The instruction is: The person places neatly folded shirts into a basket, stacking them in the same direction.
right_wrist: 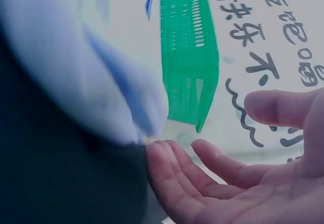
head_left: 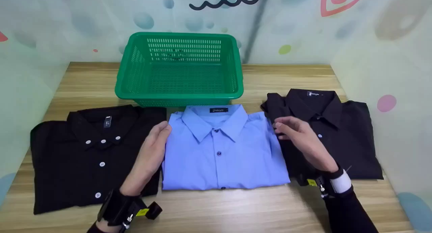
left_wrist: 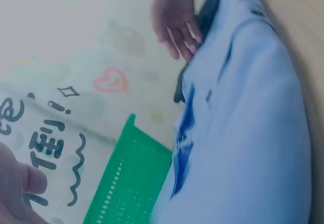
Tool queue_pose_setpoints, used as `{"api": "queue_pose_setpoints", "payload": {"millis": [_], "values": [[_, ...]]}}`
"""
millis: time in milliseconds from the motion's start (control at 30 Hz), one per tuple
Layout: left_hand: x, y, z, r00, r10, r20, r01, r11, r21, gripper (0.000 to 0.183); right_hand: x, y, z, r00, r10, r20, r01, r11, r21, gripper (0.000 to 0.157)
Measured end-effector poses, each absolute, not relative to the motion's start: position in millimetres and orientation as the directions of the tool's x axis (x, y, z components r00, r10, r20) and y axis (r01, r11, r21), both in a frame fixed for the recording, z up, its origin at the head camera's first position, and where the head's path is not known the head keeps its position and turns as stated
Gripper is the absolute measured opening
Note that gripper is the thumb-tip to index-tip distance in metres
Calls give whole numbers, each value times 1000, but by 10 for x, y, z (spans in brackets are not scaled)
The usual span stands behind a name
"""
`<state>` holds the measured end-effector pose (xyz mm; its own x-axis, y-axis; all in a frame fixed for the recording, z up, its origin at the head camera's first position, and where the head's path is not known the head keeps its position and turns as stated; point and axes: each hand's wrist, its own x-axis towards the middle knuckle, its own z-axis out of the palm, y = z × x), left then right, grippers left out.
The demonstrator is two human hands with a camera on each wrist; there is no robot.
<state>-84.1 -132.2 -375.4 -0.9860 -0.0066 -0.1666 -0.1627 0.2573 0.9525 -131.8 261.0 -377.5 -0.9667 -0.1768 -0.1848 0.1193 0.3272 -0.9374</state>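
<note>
A folded light blue shirt (head_left: 202, 165) lies in the middle of the table, collar toward the basket, dark buttons down its front. My left hand (head_left: 152, 150) is at its left edge, fingers extended and thumb beside the shoulder. On the opposite side, my right hand (head_left: 303, 140) hovers by the right shoulder edge, over the neighbouring black shirt. In the right wrist view its fingers (right_wrist: 177, 173) are slightly bent and the palm holds nothing, with fingertips right at the blue fold. The left wrist view shows the left thumb (left_wrist: 35, 178) apart from the cloth.
A green plastic basket (head_left: 179, 99) with nothing in it stands behind the blue shirt. Folded black shirts lie on either side, one at left (head_left: 67, 172) and one at right (head_left: 354, 152). Patterned walls (head_left: 287, 27) enclose the wooden table (head_left: 236, 212) at the back and sides.
</note>
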Motion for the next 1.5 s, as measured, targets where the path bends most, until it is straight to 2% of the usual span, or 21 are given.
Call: {"api": "queue_pose_setpoints", "payload": {"millis": [100, 367, 467, 667, 733, 867, 967, 1200, 1367, 1500], "values": [[-827, -1334, -3794, -975, 6, -222, -215, 225, 951, 62, -1253, 2578, -3810, -957, -195, -213, 146, 309, -940, 47], [-801, -1398, -3885, -934, 82, -348, -348, 11, 937, 68, -1196, 2639, -3871, -957, -160, -242, 140, 475, -869, 58], [-805, -1405, -3902, -924, 112, -366, -371, -29, 928, 68, -1206, 2661, -3903, -966, -138, -220, 130, 475, -870, 54], [-787, -1413, -3937, -925, 110, -365, -371, -45, 927, 67, -1208, 2621, -3976, -987, -89, -136, 93, 376, -922, 40], [-780, -1423, -3952, -927, 89, -365, -368, -25, 929, 66, -1192, 2600, -3988, -982, -107, -154, 97, 413, -906, 41], [-790, -1439, -3985, -933, 49, -356, -352, 72, 933, 67, -1162, 2583, -4004, -975, -137, -173, 61, 589, -806, 45], [-810, -1442, -4009, -936, 49, -349, -343, 108, 933, 68, -1169, 2596, -4011, -976, -127, -177, 62, 620, -782, 43], [-837, -1434, -4031, -929, 71, -362, -358, 67, 931, 66, -1210, 2610, -4052, -952, -166, -259, 191, 338, -921, 40], [-830, -1434, -4038, -930, 72, -360, -360, 8, 933, 64, -1200, 2602, -4065, -906, -235, -352, 315, 181, -932, 42], [-826, -1422, -4041, -927, 95, -362, -366, -28, 930, 64, -1202, 2598, -4072, -874, -292, -389, 426, -73, -902, 33]]}}
